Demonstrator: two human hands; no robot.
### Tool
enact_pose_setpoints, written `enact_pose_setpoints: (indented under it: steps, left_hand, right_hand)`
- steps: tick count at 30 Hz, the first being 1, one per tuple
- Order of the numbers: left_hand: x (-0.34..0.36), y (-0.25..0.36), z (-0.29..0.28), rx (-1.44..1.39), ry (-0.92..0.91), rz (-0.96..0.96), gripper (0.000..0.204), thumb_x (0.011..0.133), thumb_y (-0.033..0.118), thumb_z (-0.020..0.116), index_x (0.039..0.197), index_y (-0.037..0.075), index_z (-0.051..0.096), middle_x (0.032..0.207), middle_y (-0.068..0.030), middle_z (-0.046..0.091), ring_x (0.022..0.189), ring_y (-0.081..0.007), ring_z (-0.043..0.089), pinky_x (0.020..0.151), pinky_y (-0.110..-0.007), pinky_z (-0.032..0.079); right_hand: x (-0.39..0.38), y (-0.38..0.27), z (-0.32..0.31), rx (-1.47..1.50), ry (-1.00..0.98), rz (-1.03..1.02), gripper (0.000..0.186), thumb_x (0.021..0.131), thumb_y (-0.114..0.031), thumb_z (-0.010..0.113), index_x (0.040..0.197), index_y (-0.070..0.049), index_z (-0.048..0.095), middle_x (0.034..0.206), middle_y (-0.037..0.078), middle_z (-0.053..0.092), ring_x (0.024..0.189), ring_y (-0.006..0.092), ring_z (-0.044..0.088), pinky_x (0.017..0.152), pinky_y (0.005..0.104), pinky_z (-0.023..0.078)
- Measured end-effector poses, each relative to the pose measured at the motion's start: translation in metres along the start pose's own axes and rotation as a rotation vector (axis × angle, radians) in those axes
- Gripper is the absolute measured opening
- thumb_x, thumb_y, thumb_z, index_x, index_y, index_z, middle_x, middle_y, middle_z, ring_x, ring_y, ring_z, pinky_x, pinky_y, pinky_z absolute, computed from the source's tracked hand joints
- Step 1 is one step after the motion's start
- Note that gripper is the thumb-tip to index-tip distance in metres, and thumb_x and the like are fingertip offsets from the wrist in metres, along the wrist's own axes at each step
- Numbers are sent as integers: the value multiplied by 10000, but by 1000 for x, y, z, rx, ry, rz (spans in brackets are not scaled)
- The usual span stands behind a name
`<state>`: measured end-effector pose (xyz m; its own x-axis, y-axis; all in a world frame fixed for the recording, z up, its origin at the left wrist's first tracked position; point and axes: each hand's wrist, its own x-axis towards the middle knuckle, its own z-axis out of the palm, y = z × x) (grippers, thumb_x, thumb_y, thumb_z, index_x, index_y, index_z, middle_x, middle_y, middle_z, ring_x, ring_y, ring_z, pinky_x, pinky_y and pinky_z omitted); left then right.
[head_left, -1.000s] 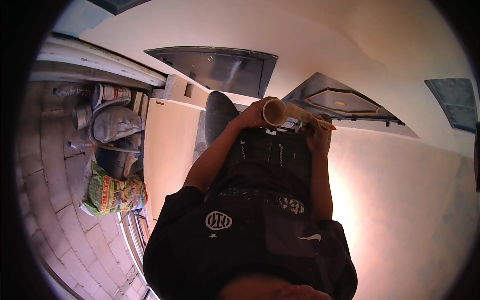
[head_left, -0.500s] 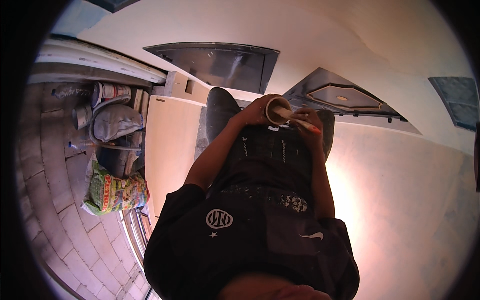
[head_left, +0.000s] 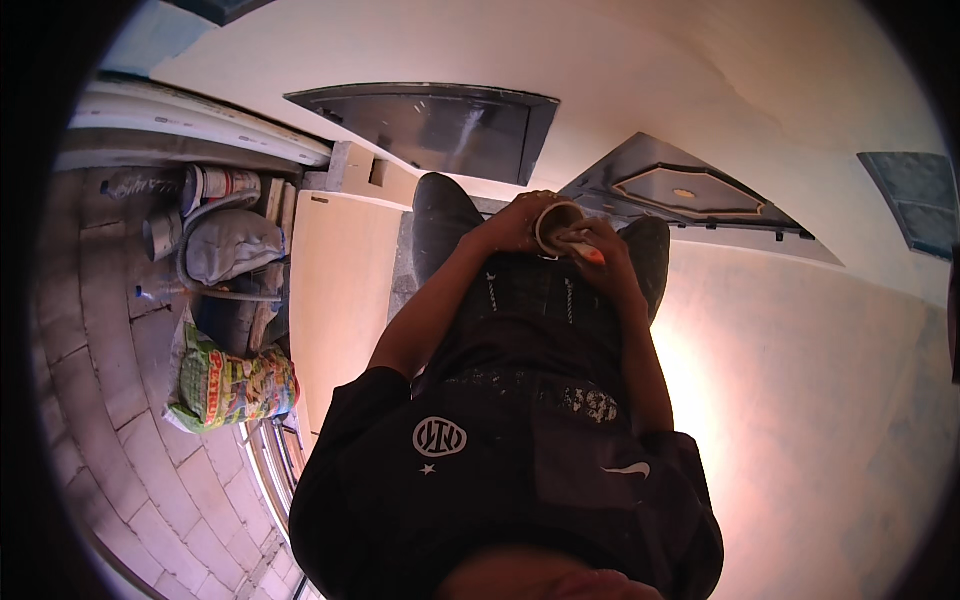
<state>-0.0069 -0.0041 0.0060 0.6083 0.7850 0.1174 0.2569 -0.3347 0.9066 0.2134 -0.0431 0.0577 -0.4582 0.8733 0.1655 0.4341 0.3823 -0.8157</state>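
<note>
My left hand (head_left: 512,224) is wrapped round the side of a small round cup (head_left: 541,232) over my lap, its opening turned toward me. In my right hand (head_left: 614,262) is a paintbrush (head_left: 573,237) with an orange handle end, gripped close to the rim. The brush's pale working end reaches into the cup; what lies in the cup is too dim to make out. Both hands are close together above my dark, paint-spotted trousers (head_left: 530,300), between my knees.
A pale wooden board (head_left: 345,300) stands to my left. Beyond it are a grey bag (head_left: 235,245), a tin (head_left: 218,185), a plastic bottle (head_left: 145,186) and a colourful printed sack (head_left: 235,385) on paving. Dark panels (head_left: 440,130) are set in the pale wall ahead.
My right hand has moved left and slightly down, toward the cup, and the brush now sits deeper in it. My left hand still holds the cup in nearly the same place.
</note>
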Motion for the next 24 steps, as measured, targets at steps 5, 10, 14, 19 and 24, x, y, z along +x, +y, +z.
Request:
enact_pose_setpoints:
  steps: [5, 10, 14, 19, 24]
  left_hand:
    - [2, 0, 0, 23, -27, 29, 732, 644, 251, 863, 1287, 73, 561, 1299, -135, 581, 1239, -333, 517, 1075, -432, 392]
    - [1, 4, 0, 49, -24, 44, 719, 650, 242, 850, 1285, 76, 557, 1293, -137, 583, 1226, -339, 523, 1072, -437, 388]
    - [0, 5, 0, 71, -31, 30, 729, 657, 251, 846, 1298, 80, 543, 1300, -134, 577, 1239, -338, 512, 1087, -440, 368]
    - [-1, 1, 2, 112, -27, 36, 761, 667, 264, 844, 1330, 81, 519, 1314, -139, 564, 1265, -340, 491, 1106, -446, 341]
    - [1, 12, -4, 76, -53, 30, 780, 667, 271, 847, 1345, 87, 508, 1325, -149, 554, 1277, -340, 482, 1114, -449, 332]
  right_hand:
    - [2, 1, 1, -62, -45, -21, 343, 714, 9, 737, 1044, -82, 709, 1102, 85, 641, 1047, 290, 628, 887, 375, 512]
    - [2, 0, 4, -88, -39, -33, 281, 723, -22, 698, 996, -89, 695, 1077, 63, 651, 1012, 280, 633, 864, 384, 528]
    - [1, 3, 7, -88, -31, 3, 260, 742, -33, 688, 997, -84, 690, 1080, 64, 655, 1010, 285, 635, 864, 386, 531]
    - [2, 10, 12, -133, -33, -13, 263, 747, -41, 692, 1008, -76, 688, 1087, 71, 659, 1018, 286, 637, 863, 386, 532]
    - [3, 13, 16, -150, -53, -16, 282, 734, -28, 698, 1013, -67, 689, 1094, 76, 661, 1030, 287, 641, 866, 386, 534]
